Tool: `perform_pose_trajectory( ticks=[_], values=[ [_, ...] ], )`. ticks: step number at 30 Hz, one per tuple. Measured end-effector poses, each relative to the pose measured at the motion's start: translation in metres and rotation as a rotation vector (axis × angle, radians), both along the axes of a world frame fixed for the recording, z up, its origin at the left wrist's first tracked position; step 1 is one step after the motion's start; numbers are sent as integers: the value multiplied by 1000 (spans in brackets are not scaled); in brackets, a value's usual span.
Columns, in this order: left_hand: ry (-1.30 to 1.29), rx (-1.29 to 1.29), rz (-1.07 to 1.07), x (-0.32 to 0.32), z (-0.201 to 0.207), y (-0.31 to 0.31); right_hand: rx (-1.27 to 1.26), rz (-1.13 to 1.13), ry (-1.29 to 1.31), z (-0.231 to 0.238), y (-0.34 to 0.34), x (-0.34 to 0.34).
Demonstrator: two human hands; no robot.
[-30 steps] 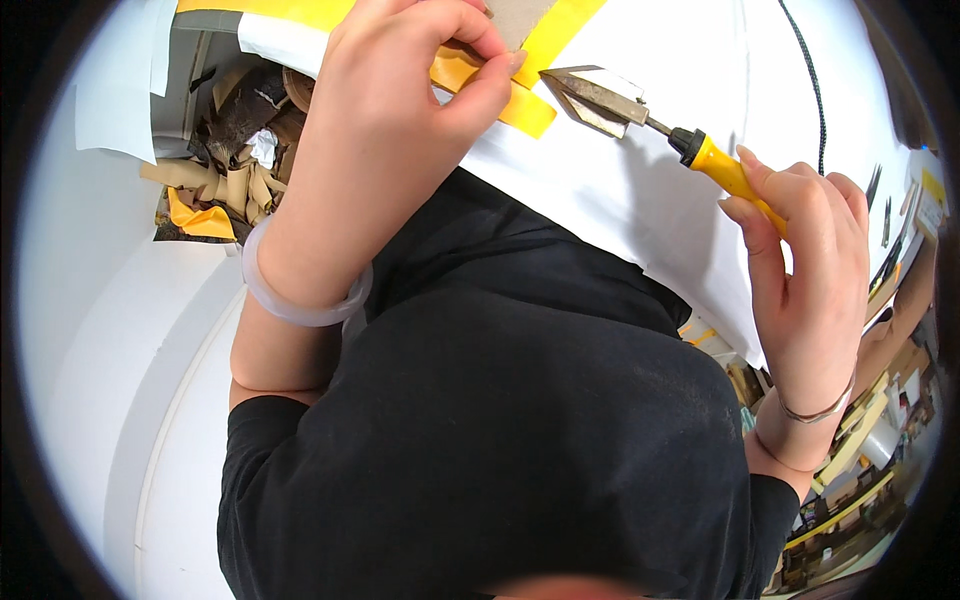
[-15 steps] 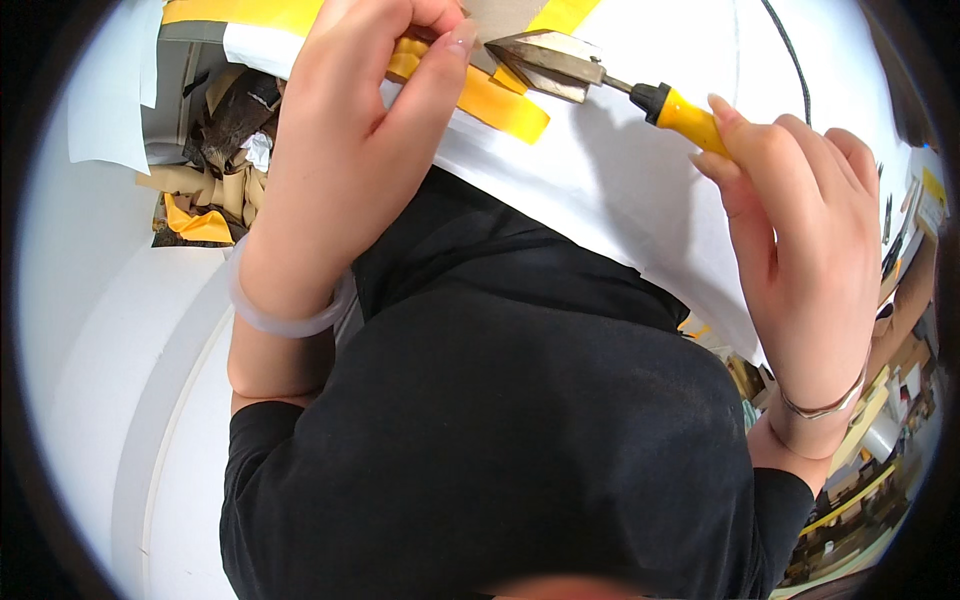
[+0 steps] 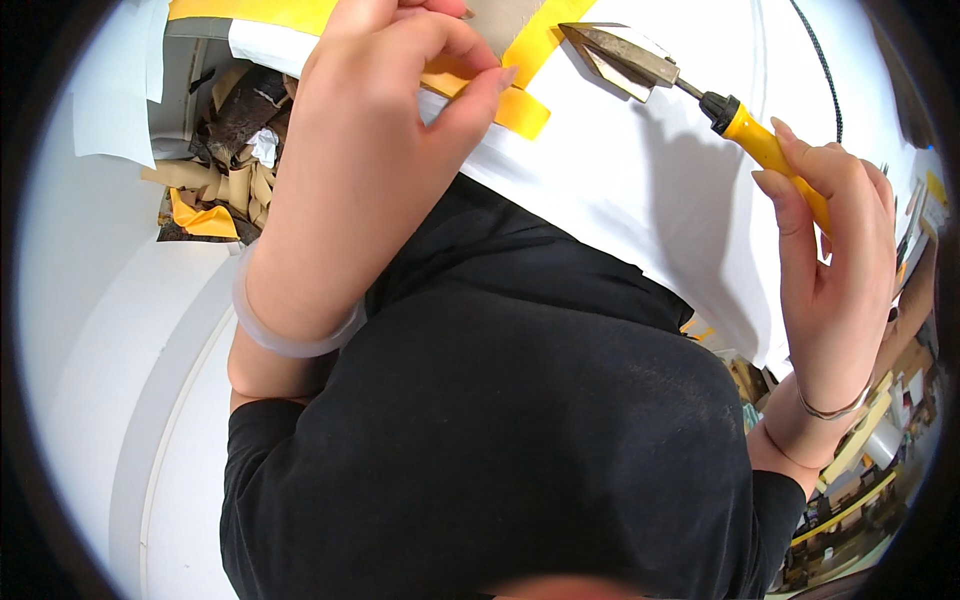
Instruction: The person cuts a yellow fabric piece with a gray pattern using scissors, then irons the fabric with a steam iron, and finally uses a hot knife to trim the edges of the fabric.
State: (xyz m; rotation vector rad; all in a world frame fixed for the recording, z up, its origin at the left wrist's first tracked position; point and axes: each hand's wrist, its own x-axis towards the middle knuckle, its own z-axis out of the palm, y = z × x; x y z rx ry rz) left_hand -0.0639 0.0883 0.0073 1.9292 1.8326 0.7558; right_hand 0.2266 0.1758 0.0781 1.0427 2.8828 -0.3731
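Note:
My right hand (image 3: 835, 210) grips the yellow handle of a small iron (image 3: 625, 62), which has a pointed, flat-based metal head. The iron's head is held above the white sheet, its tip towards the left, and casts a shadow. My left hand (image 3: 400, 110) is closed in a pinch, thumb and forefinger meeting beside a yellow strip (image 3: 525, 113). What lies between those fingertips is too small to make out. Just beyond the fingers, a grey-beige piece (image 3: 497, 22) bordered by a yellow band (image 3: 540, 42) lies at the top edge, partly hidden by my left hand.
White paper (image 3: 590, 170) covers the work surface. At the left stands an open bin of scraps (image 3: 235, 185) with brown, tan and yellow pieces. A black cord (image 3: 822, 60) runs at the upper right. Cluttered materials (image 3: 870, 470) and another person's arm (image 3: 908, 310) show at the far right.
My right hand has drawn the iron right and slightly down, away from the left fingertips and the yellow strip. My left hand has shifted slightly right and down, still pinching.

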Motion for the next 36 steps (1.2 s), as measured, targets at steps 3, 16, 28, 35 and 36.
perform_pose_trajectory(
  ticks=[3,16,28,35,36],
  values=[
    [-158,-37,66,2,-2,0,-15,6,35,-1,-2,3],
    [-246,-31,99,1,-12,-2,-42,70,30,-7,-5,1],
    [-122,41,72,0,-19,-3,-3,148,-1,-2,2,-8],
    [-139,22,70,2,-7,-4,16,204,-62,1,11,-21],
    [-120,35,73,1,-6,-4,1,206,-66,2,12,-19]
  ],
)
